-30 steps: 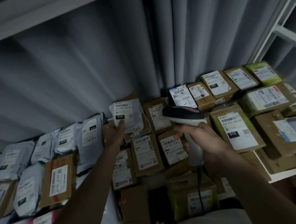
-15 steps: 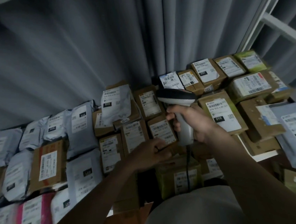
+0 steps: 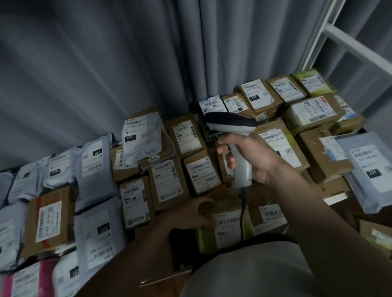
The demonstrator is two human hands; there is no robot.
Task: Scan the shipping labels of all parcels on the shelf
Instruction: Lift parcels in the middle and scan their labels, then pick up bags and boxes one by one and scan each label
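We grip the scanner (image 3: 233, 143) with right fingers (image 3: 223, 146); left fingers (image 3: 204, 213), relaxed, touch a box (image 3: 227, 229); next we aim at its label

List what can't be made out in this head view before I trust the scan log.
- Box by the left hand: label too blurred to read; scanner cable crosses it.
- Box label behind the right hand and scanner: partly hidden.
- Pink bag, bottom left: blurred, cut by the frame edge.
- Left fingers: contact with that box unclear, too dark.
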